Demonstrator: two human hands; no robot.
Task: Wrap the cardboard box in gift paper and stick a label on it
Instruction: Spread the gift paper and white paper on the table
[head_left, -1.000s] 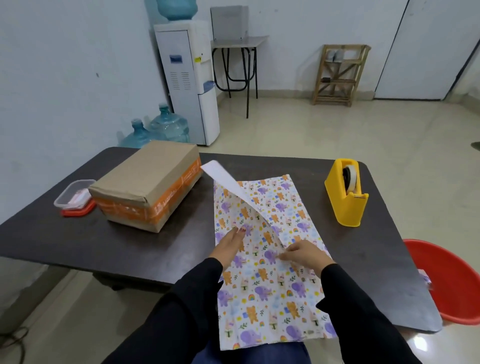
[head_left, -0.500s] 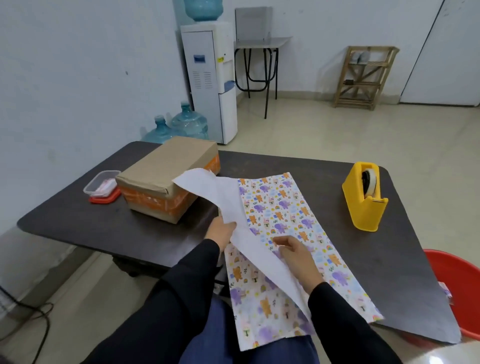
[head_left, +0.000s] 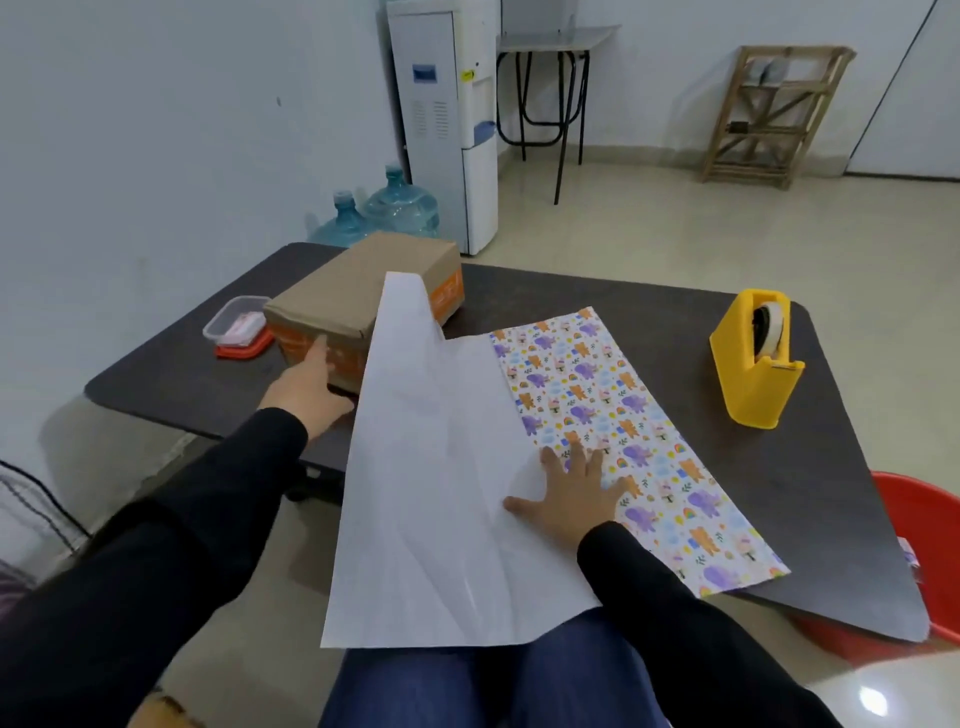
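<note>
The right hand (head_left: 571, 493) lies flat, fingers spread, pressing the animal-print gift paper (head_left: 597, 395) onto the dark desk (head_left: 649, 306). The left hand (head_left: 306, 382), fingers straight, touches the near end of the brown cardboard box (head_left: 358, 283), left of the paper. Print on its orange tape is too blurred to read. Beside it, a clear plastic container (head_left: 236, 322) holds something pale. The yellow tape dispenser (head_left: 748, 374) carries a roll.

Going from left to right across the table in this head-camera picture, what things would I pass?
Small plastic container → cardboard box → gift paper, partly turned white side up → yellow tape dispenser → red basin past the table's right edge.
</note>
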